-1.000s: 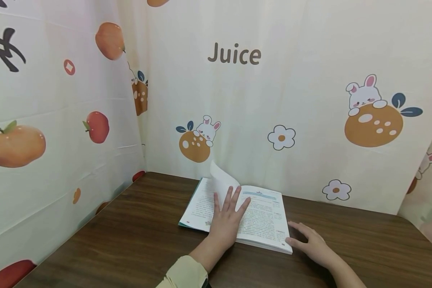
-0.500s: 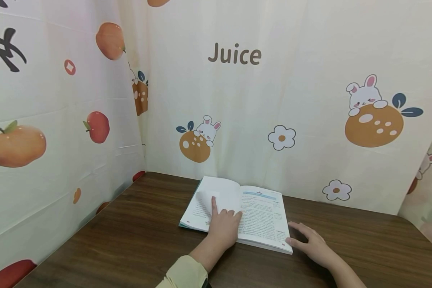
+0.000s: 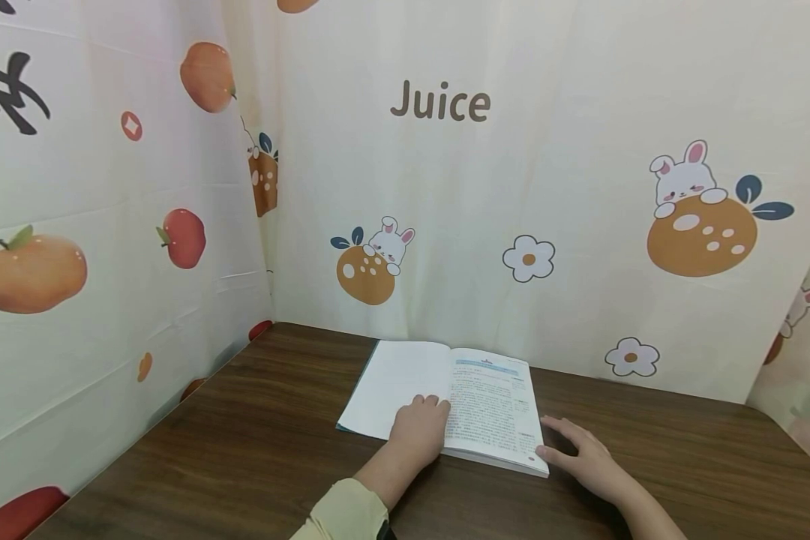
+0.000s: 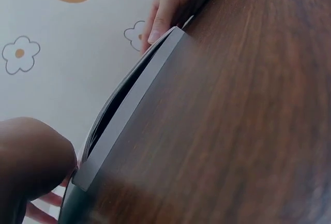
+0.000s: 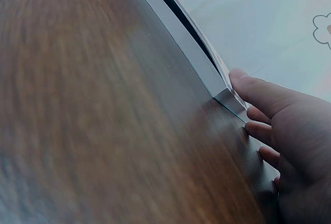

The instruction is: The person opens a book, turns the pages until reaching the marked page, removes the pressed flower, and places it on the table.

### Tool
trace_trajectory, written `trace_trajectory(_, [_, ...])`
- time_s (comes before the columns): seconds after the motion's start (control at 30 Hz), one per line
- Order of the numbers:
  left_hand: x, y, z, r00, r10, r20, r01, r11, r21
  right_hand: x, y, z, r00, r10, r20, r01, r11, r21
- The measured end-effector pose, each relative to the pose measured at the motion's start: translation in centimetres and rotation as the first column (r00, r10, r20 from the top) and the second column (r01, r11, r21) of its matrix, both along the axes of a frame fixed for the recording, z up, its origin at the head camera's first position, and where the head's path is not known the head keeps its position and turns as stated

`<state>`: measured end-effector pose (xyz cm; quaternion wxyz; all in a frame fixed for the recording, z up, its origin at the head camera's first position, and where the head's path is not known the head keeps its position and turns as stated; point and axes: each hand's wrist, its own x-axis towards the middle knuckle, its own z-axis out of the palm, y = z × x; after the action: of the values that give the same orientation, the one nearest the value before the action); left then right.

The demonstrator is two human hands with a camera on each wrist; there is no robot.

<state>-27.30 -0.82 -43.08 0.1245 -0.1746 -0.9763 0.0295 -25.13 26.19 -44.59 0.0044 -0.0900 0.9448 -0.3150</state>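
Note:
A thick book (image 3: 489,409) lies spread on the table, its left page blank and its right page printed. My left hand (image 3: 420,426) rests on the lower part of the left page by the gutter, its fingertips hidden from the head view. At the lower right corner, my right hand (image 3: 583,457) holds the book's edge. Its thumb (image 5: 253,87) is on top of the pages and its fingers are against the side. The left wrist view shows the page block (image 4: 137,92) edge-on, with the upper pages arching above it.
The dark wooden table (image 3: 243,420) extends to both sides of the book and in front of it. A pale printed curtain (image 3: 459,195) hangs right behind the table's back edge, and another patterned sheet (image 3: 121,300) covers the left side.
The loose page that stood up has come down flat to the left, covering the printed left page. My left hand's spread fingers have drawn in toward the gutter. My right hand has stayed still.

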Motion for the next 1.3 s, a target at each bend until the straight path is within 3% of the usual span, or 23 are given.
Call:
trace_trajectory(0.13, [0.00,-0.17,-0.25,0.988,-0.150,-0.038,0.150,0.988,0.021,-0.05,-0.06,0.00,1.000,-0.001,0.000,0.001,1.000,-0.002])
trace_trajectory(0.23, [0.13,-0.21,-0.35,0.969,-0.245,0.032,0.241,0.966,0.097,-0.10,-0.09,-0.01,1.000,-0.001,0.001,0.001,1.000,-0.005])
trace_trajectory(0.37, [0.38,-0.15,-0.32,0.930,-0.321,0.180,0.267,0.925,0.271,-0.15,-0.14,0.07,1.000,0.004,-0.001,-0.004,1.000,-0.008])
trace_trajectory(0.47, [0.48,-0.13,-0.26,0.902,-0.365,0.231,0.274,0.897,0.348,-0.13,-0.13,0.22,1.000,0.003,0.003,-0.003,1.000,-0.011])
trace_trajectory(0.6, [0.40,-0.10,-0.19,0.892,-0.381,0.244,0.291,0.896,0.335,-0.10,-0.03,0.33,1.000,0.001,0.008,-0.001,1.000,-0.012])
trace_trajectory(0.9, [0.26,0.00,-0.39,0.891,-0.370,0.263,0.288,0.908,0.303,-0.11,0.40,0.15,0.999,0.046,0.000,-0.046,0.997,-0.069])
trace_trajectory(1.1, [0.44,-0.02,-0.40,0.890,-0.367,0.271,0.283,0.910,0.304,-0.10,0.43,-0.02,0.995,0.076,-0.062,-0.080,0.995,-0.066])
trace_trajectory(1.3, [0.48,-0.08,-0.40,0.891,-0.367,0.266,0.283,0.909,0.306,-0.22,0.24,-0.18,0.994,0.060,-0.092,-0.064,0.997,-0.050])
